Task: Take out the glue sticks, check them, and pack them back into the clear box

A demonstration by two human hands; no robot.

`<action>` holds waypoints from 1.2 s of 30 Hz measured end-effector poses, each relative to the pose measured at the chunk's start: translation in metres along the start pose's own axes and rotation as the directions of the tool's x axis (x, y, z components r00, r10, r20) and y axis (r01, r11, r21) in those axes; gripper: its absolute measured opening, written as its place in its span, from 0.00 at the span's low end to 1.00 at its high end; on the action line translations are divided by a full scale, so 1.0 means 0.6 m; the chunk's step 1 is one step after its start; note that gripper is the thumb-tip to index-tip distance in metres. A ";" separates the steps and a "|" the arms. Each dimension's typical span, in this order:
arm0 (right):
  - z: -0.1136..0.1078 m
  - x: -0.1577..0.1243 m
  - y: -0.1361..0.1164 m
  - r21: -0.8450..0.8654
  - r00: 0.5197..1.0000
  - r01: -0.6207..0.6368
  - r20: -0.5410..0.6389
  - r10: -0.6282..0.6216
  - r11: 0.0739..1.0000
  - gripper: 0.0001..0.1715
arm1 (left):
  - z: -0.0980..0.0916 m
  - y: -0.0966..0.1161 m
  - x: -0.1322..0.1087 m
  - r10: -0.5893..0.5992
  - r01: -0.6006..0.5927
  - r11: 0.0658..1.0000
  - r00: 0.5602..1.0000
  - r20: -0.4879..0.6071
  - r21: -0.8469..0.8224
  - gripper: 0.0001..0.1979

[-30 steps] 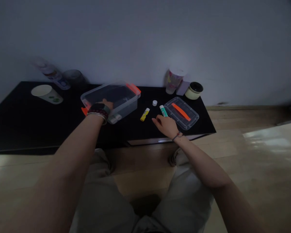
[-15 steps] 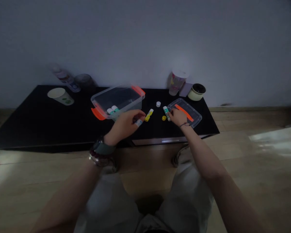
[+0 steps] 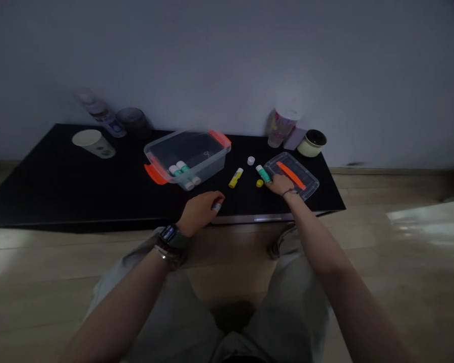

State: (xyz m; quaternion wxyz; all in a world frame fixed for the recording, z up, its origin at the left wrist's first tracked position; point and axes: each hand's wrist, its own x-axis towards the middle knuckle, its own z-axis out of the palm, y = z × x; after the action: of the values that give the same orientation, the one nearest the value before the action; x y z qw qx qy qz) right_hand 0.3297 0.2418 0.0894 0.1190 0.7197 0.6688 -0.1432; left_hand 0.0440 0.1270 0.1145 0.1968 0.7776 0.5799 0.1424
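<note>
My left hand [image 3: 200, 213] is closed at the table's front edge. Its fingers wrap a small white-and-blue thing [image 3: 217, 206], mostly hidden. On the right, my right hand [image 3: 280, 185] grips the lower end of a green glue stick [image 3: 264, 173] with a white top. Between the hands lies an uncapped yellow glue stick [image 3: 235, 178]. A yellow cap [image 3: 259, 183] and a white cap [image 3: 251, 161] rest near the green stick. Two green-and-white glue sticks [image 3: 181, 168] lie inside the clear plastic box [image 3: 208, 164] with orange latches.
The box's clear lid [image 3: 310, 184] with an orange handle lies under my right wrist. Behind it stand a patterned cup [image 3: 282, 128] and a cream jar [image 3: 310, 146]. At the left are a tilted paper cup [image 3: 94, 143], a spray can [image 3: 104, 117] and a dark container [image 3: 133, 121].
My left hand has drawn back from the box toward the front edge, still closed on the small thing. My right hand has slid down to the green glue stick's lower end.
</note>
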 end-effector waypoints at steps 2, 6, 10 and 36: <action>-0.005 -0.004 0.002 0.014 1.000 0.005 -0.010 -0.005 1.000 0.31 | 0.002 0.002 0.001 -0.004 0.004 0.998 1.000 0.000 -0.062 0.14; -0.020 -0.019 0.004 0.102 0.995 0.042 -0.091 -0.032 0.994 0.26 | 0.008 0.004 0.010 -0.025 0.024 0.958 1.000 0.001 -0.287 0.13; -0.021 -0.043 -0.019 0.456 0.964 0.257 -0.058 -0.260 0.852 0.22 | 0.021 0.006 0.023 -0.093 0.081 0.828 0.996 0.007 -0.555 0.19; 0.018 0.069 -0.087 -0.016 0.864 0.330 -0.397 -0.309 0.944 0.37 | 0.037 0.004 0.065 -0.322 0.273 0.389 0.935 0.148 -0.880 0.22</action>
State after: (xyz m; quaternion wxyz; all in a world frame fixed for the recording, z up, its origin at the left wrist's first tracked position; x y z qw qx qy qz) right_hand 0.2798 0.2805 0.0650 -0.0624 0.6158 0.7848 -0.0304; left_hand 0.0673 0.1605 0.0958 0.5827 0.4376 0.5521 0.4051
